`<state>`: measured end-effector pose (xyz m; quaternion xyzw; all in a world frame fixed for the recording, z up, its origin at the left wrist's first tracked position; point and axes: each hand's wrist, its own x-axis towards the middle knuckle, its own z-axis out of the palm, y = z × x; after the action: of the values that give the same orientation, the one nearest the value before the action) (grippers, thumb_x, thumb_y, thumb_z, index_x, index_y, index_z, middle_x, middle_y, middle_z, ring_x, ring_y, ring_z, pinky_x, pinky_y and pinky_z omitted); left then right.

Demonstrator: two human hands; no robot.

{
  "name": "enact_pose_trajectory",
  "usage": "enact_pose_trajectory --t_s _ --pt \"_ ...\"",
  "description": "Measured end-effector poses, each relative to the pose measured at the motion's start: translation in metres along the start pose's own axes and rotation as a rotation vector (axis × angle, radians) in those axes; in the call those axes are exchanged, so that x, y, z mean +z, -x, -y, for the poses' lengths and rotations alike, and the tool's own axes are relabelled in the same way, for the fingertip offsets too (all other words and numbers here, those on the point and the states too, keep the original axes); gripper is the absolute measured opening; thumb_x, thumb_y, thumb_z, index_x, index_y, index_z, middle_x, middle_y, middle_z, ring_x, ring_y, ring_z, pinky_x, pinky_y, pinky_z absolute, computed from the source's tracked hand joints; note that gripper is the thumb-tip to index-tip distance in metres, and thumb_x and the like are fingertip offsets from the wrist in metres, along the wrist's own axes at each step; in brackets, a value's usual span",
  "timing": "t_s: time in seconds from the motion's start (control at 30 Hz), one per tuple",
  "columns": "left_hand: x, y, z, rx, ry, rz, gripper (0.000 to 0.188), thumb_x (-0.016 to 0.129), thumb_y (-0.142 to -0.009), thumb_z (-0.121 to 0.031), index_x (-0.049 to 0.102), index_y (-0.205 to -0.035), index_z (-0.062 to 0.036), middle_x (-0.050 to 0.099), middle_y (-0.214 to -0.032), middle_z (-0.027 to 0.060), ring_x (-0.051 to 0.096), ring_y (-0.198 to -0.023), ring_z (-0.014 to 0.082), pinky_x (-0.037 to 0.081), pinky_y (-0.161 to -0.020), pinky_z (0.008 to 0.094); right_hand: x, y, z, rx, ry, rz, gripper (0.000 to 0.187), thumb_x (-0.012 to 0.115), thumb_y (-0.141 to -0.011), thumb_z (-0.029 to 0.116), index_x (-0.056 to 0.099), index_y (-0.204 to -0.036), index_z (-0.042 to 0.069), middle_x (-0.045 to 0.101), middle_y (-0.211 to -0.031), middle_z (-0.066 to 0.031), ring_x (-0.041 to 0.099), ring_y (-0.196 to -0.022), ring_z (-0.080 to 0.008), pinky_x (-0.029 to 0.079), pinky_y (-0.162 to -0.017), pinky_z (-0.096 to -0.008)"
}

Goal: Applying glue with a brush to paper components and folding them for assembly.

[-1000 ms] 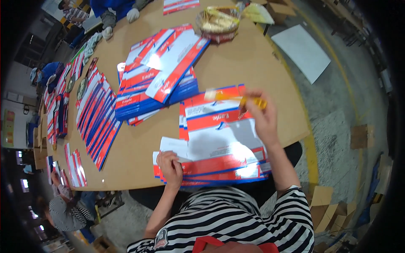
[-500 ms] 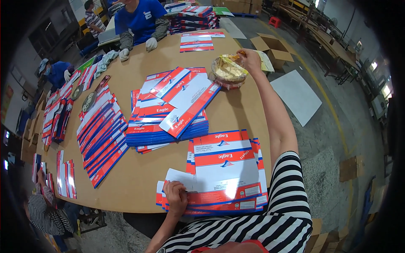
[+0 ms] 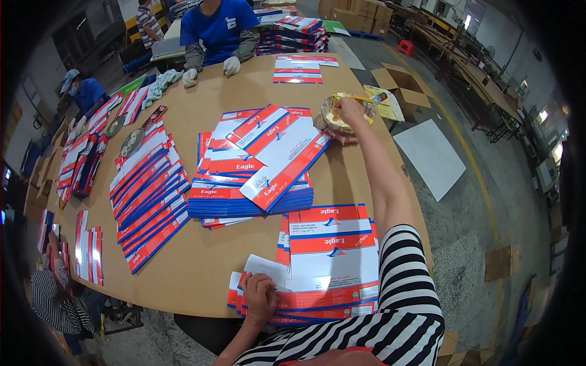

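Observation:
My left hand [image 3: 260,297] is closed at the near left edge of a stack of flat printed cartons [image 3: 332,259], coloured red, white and blue. Its curled fingers grip the lower end of a white card flap [image 3: 267,268] that stands out from the stack. My right arm stretches away to a round tub [image 3: 334,125] wrapped in clear plastic, with yellowish contents. Over the tub, my right hand [image 3: 350,112] points its fingers down inside; the fingertips and anything in them are hidden. A yellow stick [image 3: 357,97] lies across the tub's far rim.
A larger pile of flat cartons [image 3: 244,198] stands mid-table, with a fanned row [image 3: 149,201] left of it. Across the table is a person in blue [image 3: 220,30] wearing white gloves. An open cardboard box [image 3: 403,85] sits beyond the table's right edge.
My right hand has moved from the tub's right side to over its middle, fingers now down in it. The left hand stays at the white flap. The whole view has shifted slightly.

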<state>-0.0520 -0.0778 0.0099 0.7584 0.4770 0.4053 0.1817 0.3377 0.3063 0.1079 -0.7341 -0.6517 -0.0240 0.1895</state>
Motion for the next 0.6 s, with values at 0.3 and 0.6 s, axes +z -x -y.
enact_pose_trajectory --t_s 0.3,0.6 --pt "0.001 -0.002 0.002 -0.002 0.000 0.001 0.026 0.057 -0.067 0.007 0.052 -0.087 -0.0083 0.055 -0.091 0.0092 0.055 -0.095 0.0281 0.032 -0.099 0.0482 -0.017 0.000 -0.003 0.057 -0.037 -0.110 0.024 0.064 -0.080 0.031 0.071 -0.092 0.011 0.067 -0.092 -0.0152 0.064 -0.087 -0.0326 0.050 -0.075 -0.0430" --pt "0.002 -0.005 0.001 0.015 -0.020 0.004 0.027 0.057 -0.066 0.007 0.052 -0.088 -0.0079 0.055 -0.091 0.0091 0.054 -0.095 0.0279 0.032 -0.099 0.0471 -0.053 -0.011 -0.040 0.262 -0.001 -0.277 0.023 0.061 -0.082 0.028 0.070 -0.093 0.010 0.067 -0.090 -0.0155 0.064 -0.087 -0.0337 0.049 -0.074 -0.0448"
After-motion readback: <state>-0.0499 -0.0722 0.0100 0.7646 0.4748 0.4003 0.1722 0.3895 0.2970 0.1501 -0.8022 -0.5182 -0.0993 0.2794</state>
